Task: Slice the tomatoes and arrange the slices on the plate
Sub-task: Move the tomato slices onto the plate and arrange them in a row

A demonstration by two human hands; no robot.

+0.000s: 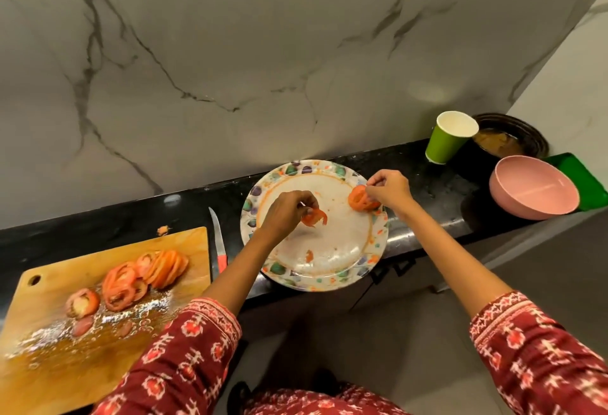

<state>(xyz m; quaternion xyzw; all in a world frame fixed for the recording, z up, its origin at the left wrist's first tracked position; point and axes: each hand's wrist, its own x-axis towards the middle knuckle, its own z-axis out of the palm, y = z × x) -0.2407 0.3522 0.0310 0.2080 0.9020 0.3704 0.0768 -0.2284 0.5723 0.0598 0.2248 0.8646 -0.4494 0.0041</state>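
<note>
Two tomato slices are being set on the plate: one slice is pinched under the left hand, a small stack of slices is pinched by the right hand, probably to space them along the rim. More cut tomatoes wait on the cutting board, well left of both hands. No writing is legible.

A round floral-rimmed ceramic plate overhangs the black counter's front edge, bearing thin red tomato slices near its right rim; more fanned slices lie on the wooden board's far half.
</note>
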